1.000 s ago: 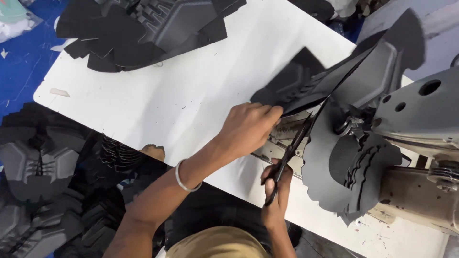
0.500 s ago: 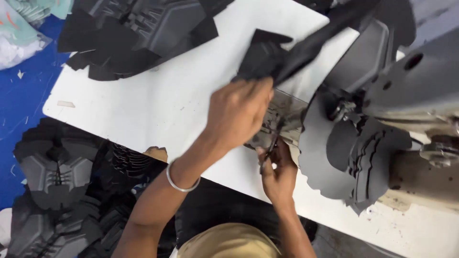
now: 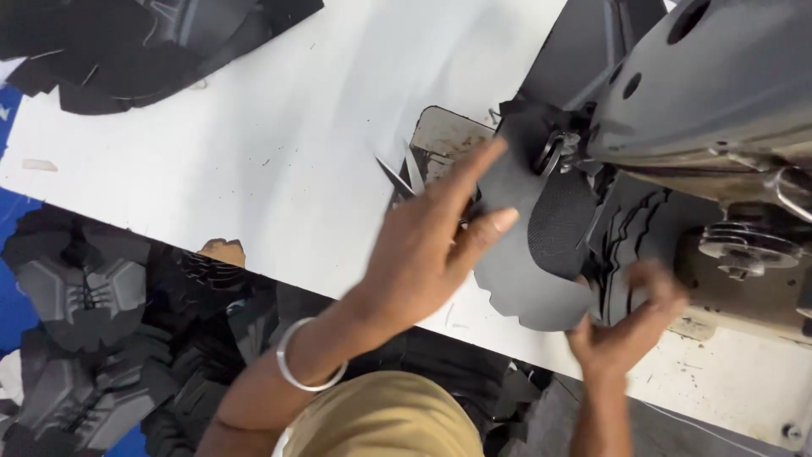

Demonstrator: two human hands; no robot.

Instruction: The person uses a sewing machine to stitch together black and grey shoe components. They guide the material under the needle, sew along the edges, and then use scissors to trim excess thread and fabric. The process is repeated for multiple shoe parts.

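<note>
Positioning step at the sewing machine (image 3: 719, 93): left hand (image 3: 423, 245) presses flat, fingers spread, on the black piece (image 3: 516, 271), right hand (image 3: 626, 326) pinching its near edge; next calls for aligning it under the needle.

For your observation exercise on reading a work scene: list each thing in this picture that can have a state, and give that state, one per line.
Left hand: open, fingers spread flat on the black fabric piece.
Right hand: pinching the fabric's lower edge.
Black fabric piece: lying flat beside the sewing machine head.
Scissors: on the table, blades apart, not held.
Sewing machine: fabric bunched under its head.
Pile of black pieces: heaped on the table corner.
</note>
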